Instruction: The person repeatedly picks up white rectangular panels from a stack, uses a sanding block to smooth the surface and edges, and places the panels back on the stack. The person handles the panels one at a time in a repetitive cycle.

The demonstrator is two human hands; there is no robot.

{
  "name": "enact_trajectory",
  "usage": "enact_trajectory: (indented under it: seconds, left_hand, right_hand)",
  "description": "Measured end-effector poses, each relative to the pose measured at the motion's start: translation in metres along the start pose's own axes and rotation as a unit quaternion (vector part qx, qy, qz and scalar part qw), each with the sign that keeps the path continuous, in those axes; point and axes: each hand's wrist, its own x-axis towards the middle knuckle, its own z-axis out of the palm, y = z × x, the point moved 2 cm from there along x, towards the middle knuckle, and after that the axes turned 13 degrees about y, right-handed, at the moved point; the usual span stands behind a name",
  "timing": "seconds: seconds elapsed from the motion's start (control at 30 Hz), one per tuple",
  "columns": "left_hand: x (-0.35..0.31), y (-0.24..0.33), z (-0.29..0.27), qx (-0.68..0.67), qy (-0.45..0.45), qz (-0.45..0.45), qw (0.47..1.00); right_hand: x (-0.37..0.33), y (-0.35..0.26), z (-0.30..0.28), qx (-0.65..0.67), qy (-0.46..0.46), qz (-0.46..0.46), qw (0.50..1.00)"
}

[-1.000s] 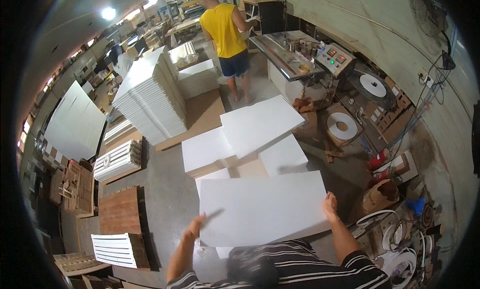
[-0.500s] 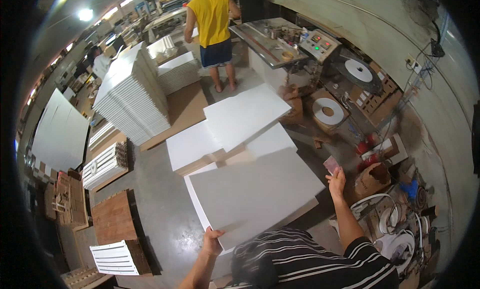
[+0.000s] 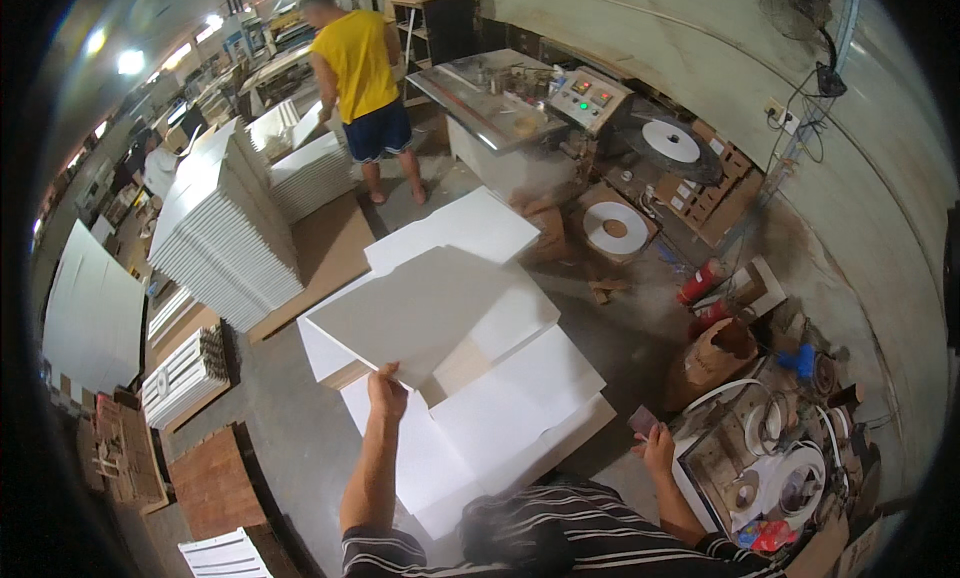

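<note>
My left hand (image 3: 388,393) is closed on the near corner of a white panel (image 3: 420,303), which lies tilted over other white panels. Beneath it and nearer to me rests a pile of white panels (image 3: 525,398), with bare tan board showing between them. Another white panel (image 3: 480,223) sticks out beyond the held one. Off to the right of the pile, my right hand (image 3: 655,450) pinches a small flat reddish rectangular piece (image 3: 643,420), perhaps sandpaper; its exact kind is unclear.
A tall stack of white panels (image 3: 225,233) stands at the left. Beyond it, a person in a yellow shirt (image 3: 362,68) handles panels near a machine table (image 3: 490,93). Rolls of white edging (image 3: 615,228), red cylinders (image 3: 700,281) and a brown paper sack (image 3: 715,358) line the right side.
My left hand has moved the top panel away from me and to the left, uncovering the panels beneath. My right hand, still holding the reddish piece, has come lower and closer to my body.
</note>
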Motion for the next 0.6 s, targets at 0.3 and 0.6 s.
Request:
enact_trajectory:
  seconds: [0.3,0.6]
  left_hand:
    - [0.133,0.006,0.026,0.04,0.007,0.018,0.999]
    - [0.193,0.016,0.108,0.177,-0.021,0.181,0.967]
  right_hand:
    - [-0.041,0.042,-0.024,-0.025,0.03,0.05,0.998]
    - [-0.068,0.031,-0.023,-0.03,-0.015,0.096,0.995]
